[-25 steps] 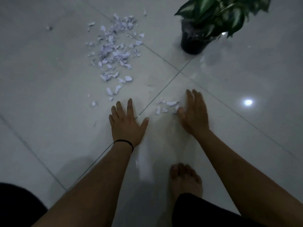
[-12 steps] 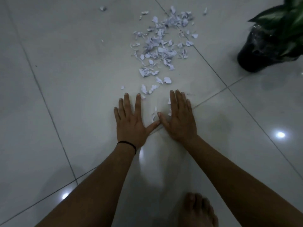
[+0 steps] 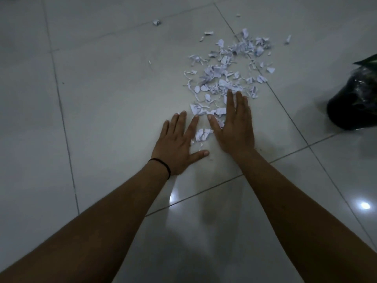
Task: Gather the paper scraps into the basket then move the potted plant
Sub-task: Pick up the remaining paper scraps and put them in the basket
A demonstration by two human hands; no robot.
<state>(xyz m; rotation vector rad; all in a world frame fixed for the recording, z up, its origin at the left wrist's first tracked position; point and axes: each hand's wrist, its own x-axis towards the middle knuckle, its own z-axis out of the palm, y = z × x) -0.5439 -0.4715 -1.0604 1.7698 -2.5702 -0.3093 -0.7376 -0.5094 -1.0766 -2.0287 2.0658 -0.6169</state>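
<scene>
White paper scraps (image 3: 224,72) lie scattered on the glossy tiled floor, ahead of both hands. My left hand (image 3: 179,144) lies flat on the floor with fingers spread and a black band on its wrist. My right hand (image 3: 234,127) lies flat beside it, its fingertips reaching into the near edge of the pile. A small clump of scraps (image 3: 203,134) sits between the two hands. The black pot of the plant (image 3: 353,103) stands at the right edge, mostly cut off, with one leaf tip showing. No basket is in view.
A stray crumpled scrap (image 3: 156,22) lies far left of the pile, and a few single bits (image 3: 288,39) lie to its right. Grout lines cross the floor. Bright light reflections (image 3: 365,205) show on the near tiles.
Both hands have slid forward along the floor to the near edge of the pile, pushing loose scraps ahead. The view swung left, so the plant moved to the right edge and my foot left the frame.
</scene>
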